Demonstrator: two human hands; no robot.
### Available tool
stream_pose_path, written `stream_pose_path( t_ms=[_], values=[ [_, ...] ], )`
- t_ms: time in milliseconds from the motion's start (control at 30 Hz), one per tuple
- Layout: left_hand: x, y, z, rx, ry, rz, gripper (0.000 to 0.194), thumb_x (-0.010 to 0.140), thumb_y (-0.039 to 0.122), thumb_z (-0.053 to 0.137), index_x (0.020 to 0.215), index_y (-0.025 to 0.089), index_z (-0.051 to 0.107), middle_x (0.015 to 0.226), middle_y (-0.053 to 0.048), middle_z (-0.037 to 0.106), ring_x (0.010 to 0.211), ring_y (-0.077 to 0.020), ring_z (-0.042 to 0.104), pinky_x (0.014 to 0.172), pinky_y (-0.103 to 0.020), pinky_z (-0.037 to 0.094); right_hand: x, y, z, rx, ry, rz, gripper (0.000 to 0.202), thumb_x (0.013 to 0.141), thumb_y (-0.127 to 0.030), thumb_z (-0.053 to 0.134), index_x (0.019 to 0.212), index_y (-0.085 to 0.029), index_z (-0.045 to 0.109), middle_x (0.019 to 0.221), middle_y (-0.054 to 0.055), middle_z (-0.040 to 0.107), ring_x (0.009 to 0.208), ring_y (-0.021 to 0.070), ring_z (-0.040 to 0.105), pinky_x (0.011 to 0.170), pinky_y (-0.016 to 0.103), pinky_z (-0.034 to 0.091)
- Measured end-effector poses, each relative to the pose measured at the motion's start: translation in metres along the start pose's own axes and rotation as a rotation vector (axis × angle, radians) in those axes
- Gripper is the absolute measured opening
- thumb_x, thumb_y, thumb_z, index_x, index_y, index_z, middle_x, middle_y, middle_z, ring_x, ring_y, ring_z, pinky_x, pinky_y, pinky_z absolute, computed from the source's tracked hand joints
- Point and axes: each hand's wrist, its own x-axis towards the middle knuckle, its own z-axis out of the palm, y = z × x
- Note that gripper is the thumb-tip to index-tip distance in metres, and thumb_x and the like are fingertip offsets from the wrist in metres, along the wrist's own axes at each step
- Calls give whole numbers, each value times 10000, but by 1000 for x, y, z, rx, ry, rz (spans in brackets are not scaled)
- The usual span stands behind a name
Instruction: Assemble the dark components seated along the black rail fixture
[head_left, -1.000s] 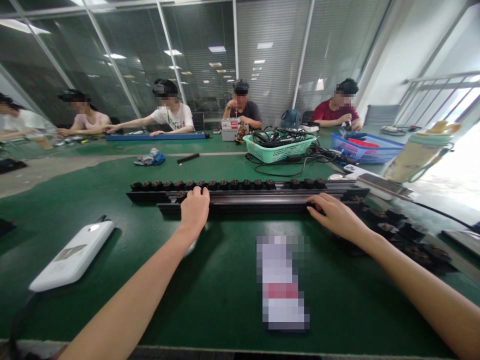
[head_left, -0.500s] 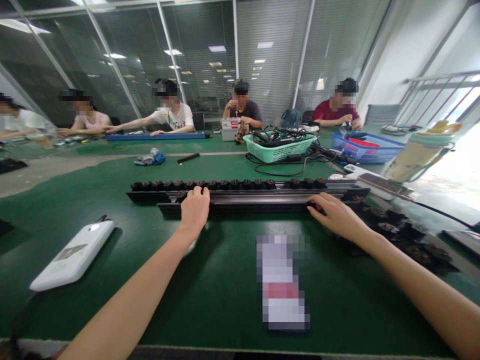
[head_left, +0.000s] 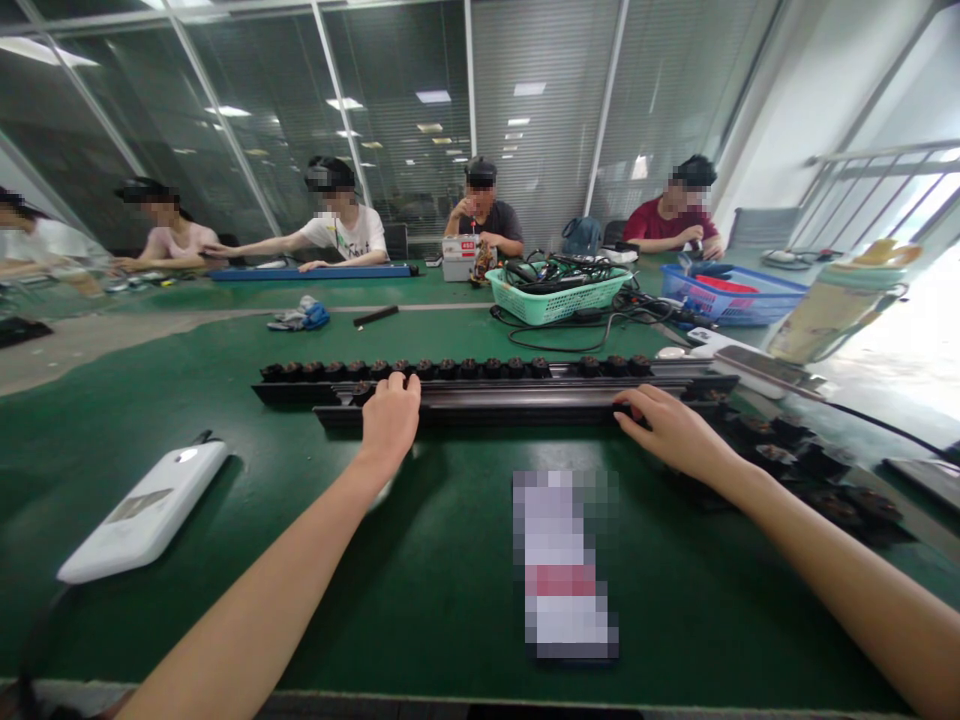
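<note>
Two hands on one front rail (head_left: 517, 399). Left hand (head_left: 392, 415): fingers curled over it near the left end; thumb hidden, can't tell if that grip is clamped. Right hand (head_left: 660, 425): thumb and fingers closed on the front edge, toward the right end. One black module (head_left: 363, 390) on the front rail, just beside left hand. Rear rail (head_left: 570, 370) directly behind, roughly 16 modules: 13, gap, 3. Loose-module pile (head_left: 817, 465) by right forearm, count unclear. Counter (head_left: 442, 600): one white device (head_left: 150, 510) left, two baskets beyond, green (head_left: 559, 300) and blue (head_left: 765, 305). Five co-workers opposite.
</note>
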Motion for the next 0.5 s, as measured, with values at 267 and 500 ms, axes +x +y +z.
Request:
stream_pose_path(
  t_ms=[267, 500],
  values=[
    [0, 1, 0, 10, 16, 19, 499, 1016, 121, 260, 1385, 136, 595, 1288, -186, 608, 1120, -301, 592, 791, -349, 541, 0, 3, 2, -7, 0, 1, 262, 993, -351, 456, 1124, -211, 633, 1008, 98, 660, 863, 239, 650, 769, 372, 502],
    [1, 1, 1, 0, 4, 30, 482, 1018, 144, 291, 1399, 143, 587, 1295, -191, 606, 1130, -302, 591, 795, -349, 536, 0, 3, 2, 0, -3, 0, 270, 990, -349, 452, 1129, -205, 632, 1020, 106, 662, 860, 244, 650, 780, 390, 509]
  ],
)
